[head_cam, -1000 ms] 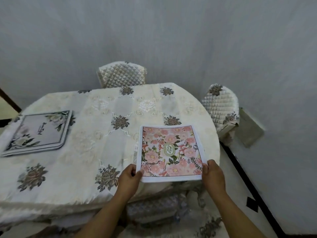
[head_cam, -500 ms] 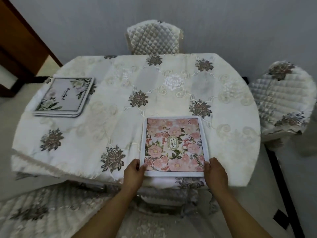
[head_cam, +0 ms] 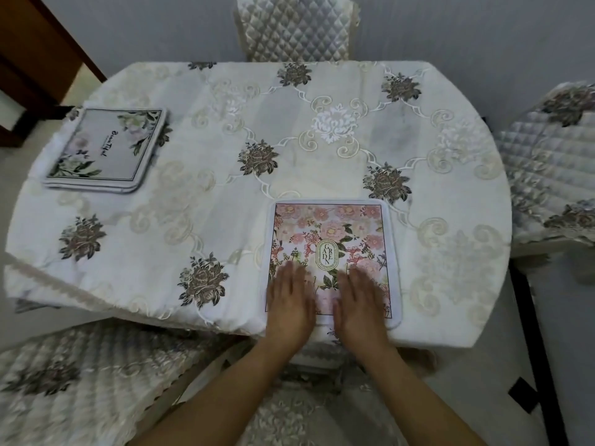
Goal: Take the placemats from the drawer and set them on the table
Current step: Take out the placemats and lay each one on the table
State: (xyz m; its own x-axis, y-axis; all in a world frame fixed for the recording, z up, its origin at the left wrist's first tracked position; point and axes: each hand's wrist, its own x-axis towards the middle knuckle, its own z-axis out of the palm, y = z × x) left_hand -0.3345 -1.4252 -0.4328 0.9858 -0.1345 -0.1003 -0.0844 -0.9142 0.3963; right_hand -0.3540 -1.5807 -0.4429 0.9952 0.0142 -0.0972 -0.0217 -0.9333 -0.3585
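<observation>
Currently, your left hand (head_cam: 289, 300) and right hand (head_cam: 360, 300) press flat and open, gripping nothing, on the pink placemat (head_cam: 331, 239) laid at the table (head_cam: 450, 300) edge; grey stack (head_cam: 106, 149) awaits spreading.

Both flat palms blur with motion: the left hand (head_cam: 289, 300) and right hand (head_cam: 360, 304) cover the near part of the pink floral placemat with a white border (head_cam: 331, 233), hiding its print there. The grey-white stack of leaf-printed placemats (head_cam: 106, 149) carries script too small to read. The quilted cream chair (head_cam: 294, 27) is cut off by the top edge; the cloth-covered desk (head_cam: 193, 201) hides its seat.
</observation>
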